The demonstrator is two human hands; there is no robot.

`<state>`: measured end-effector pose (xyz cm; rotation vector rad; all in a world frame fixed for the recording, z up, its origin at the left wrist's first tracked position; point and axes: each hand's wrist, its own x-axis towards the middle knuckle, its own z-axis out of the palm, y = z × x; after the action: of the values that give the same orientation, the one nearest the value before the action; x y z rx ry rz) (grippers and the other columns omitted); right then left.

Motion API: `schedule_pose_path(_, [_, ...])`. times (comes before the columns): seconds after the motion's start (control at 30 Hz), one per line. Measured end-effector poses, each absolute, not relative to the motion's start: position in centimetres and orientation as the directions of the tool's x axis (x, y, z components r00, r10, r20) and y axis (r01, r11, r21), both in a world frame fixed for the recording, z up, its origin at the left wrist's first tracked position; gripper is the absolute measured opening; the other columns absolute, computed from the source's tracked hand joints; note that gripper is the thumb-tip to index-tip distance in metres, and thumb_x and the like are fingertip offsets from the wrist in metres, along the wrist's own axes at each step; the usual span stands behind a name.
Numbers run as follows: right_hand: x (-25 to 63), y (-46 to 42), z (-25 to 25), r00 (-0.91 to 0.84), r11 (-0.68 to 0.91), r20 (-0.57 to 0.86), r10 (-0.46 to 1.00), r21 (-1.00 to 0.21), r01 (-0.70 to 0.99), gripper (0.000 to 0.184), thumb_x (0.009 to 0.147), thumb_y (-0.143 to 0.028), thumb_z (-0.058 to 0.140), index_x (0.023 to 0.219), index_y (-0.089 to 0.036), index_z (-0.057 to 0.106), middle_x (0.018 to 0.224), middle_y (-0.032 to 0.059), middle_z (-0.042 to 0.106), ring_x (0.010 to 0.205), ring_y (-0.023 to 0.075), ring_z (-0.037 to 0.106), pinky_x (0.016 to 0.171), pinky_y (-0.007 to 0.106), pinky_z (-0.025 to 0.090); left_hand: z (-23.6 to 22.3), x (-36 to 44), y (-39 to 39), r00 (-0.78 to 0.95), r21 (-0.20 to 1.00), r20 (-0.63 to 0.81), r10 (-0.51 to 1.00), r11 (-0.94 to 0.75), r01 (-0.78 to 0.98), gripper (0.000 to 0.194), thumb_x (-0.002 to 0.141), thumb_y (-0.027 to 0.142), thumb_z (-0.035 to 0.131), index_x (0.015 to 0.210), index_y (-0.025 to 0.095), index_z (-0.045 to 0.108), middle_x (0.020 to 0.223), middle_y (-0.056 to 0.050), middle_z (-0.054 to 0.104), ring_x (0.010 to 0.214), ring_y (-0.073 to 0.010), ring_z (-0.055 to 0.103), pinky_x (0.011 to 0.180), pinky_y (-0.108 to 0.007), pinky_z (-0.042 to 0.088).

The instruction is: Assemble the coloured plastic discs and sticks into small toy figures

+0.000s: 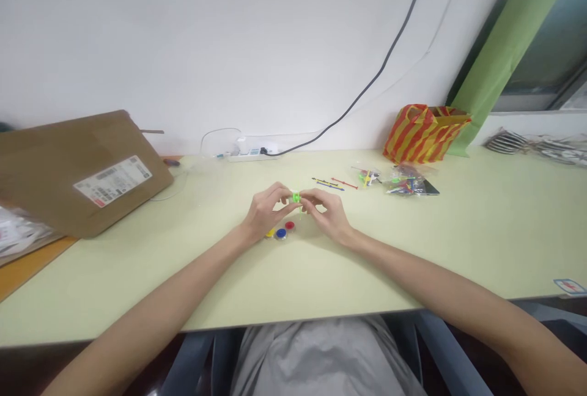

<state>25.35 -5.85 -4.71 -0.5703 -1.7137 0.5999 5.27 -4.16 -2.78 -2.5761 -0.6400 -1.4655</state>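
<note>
Both hands are pinching a small green piece in mid-table!
The left hand and right hand are meeting fingertip to fingertip, grips narrow, holding the piece between them; around seven o'clock from it, a red disc, a blue disc and a yellow disc are sitting close by; toward two o'clock, thin sticks are lying near, and farther out a striped bag is standing; at nine, a cardboard box is leaning well apart.
</note>
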Motion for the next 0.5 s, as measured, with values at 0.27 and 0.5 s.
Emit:
schedule_pose_path(0.27, [25.2,-5.2,-5.1,-0.211,0.689,0.665,0.717,-0.723,0.063,0.026,0.096,-0.045,0.064,0.106,-0.021,0.07,0.092,0.0045,0.075,0.075,0.0175,0.072,0.072,0.033,0.06,-2.9,4.8,-3.6,0.547,0.117,0.763,0.344,-0.906,0.406,0.027,0.095,0.039,0.069,0.113,0.021,0.06,0.089,-0.004,0.064,0.076,-0.0154,0.064,0.07,-0.028,0.054])
schedule_pose_path(0.5, [27.2,-1.6,-6.1,-0.2,0.72,0.728,0.656,-0.525,0.454,0.017,0.101,-0.024,0.052,0.106,-0.018,0.066,0.093,0.0075,0.071,0.087,0.021,0.064,0.084,0.037,0.051,-2.8,-0.1,-0.5,0.384,0.14,0.728,0.568,-0.672,0.728,0.049,0.101,0.027,0.053,0.147,0.023,0.039,0.112,-0.008,0.065,0.099,-0.0216,0.064,0.096,-0.042,0.052])
